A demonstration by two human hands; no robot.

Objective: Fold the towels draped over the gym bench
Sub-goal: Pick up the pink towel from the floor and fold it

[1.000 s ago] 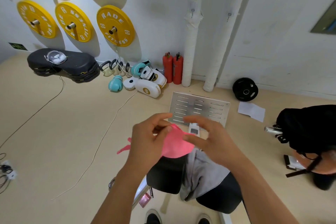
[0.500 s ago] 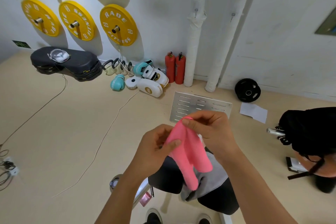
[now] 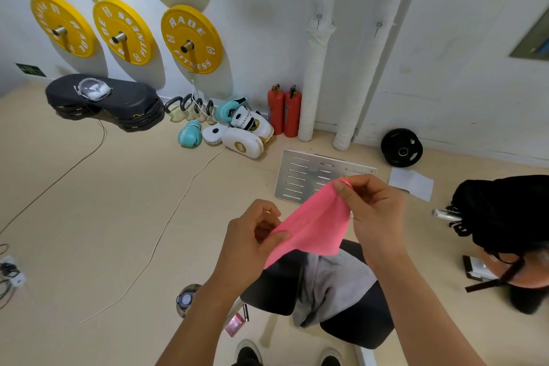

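The left hand (image 3: 252,242) pinches the lower corner of the pink towel (image 3: 315,224), held in the air above the bench (image 3: 274,285) — the right hand (image 3: 375,211) pinches the upper corner. Level both corners and pull taut before folding. A grey towel (image 3: 329,285) lies draped on the bench.

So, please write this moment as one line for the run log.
step: folding | left hand: pinching pink towel | right hand: pinching its other end, higher | grey towel: draped on black bench, unfolded
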